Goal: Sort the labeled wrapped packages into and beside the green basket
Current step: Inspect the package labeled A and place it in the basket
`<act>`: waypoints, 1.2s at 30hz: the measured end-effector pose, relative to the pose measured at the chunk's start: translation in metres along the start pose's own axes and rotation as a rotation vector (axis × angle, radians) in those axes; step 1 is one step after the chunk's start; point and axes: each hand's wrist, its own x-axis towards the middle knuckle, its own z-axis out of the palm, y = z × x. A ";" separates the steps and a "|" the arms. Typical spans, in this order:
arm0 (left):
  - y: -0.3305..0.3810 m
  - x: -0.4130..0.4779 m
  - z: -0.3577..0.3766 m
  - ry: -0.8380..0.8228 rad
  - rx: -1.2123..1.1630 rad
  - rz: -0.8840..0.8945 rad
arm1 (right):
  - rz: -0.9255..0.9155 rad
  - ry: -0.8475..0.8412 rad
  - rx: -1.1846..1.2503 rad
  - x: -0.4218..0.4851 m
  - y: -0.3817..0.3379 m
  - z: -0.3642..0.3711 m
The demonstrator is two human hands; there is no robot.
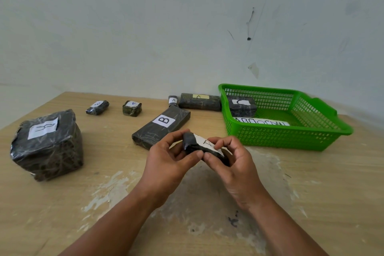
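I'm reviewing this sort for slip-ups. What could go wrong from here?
1. The right hand covers part of the label on the small package that it grips with the left hand; a misread letter could misplace it.
2. The long B package lies between the hands and the A packages beside the green basket; reaching over could bump it.

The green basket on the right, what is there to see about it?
The green plastic basket is a shallow rectangular tray with lattice walls, a solid flared rim and a handle lip at its right end. It stands upright on the light wooden table, at the far right. Inside lie a dark wrapped package labelled C, at the far left corner, and a white paper strip with letters. A long dark package labelled A lies just beside its left wall.
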 end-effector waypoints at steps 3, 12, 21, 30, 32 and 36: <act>-0.001 0.001 -0.003 -0.035 -0.027 0.006 | -0.036 -0.023 -0.015 0.002 0.003 -0.002; 0.000 0.005 -0.010 -0.065 0.015 0.080 | -0.099 -0.086 -0.094 0.008 0.016 -0.004; 0.001 0.007 -0.014 -0.082 0.057 0.088 | -0.124 -0.067 -0.179 0.010 0.019 -0.008; -0.002 0.009 -0.019 -0.157 0.249 0.104 | -0.312 0.009 -0.414 0.012 0.020 -0.010; -0.002 0.009 -0.019 -0.159 0.376 0.140 | -0.373 0.022 -0.482 0.011 0.018 -0.008; -0.002 0.010 -0.019 -0.096 0.543 0.197 | -0.385 0.009 -0.526 0.009 0.018 -0.006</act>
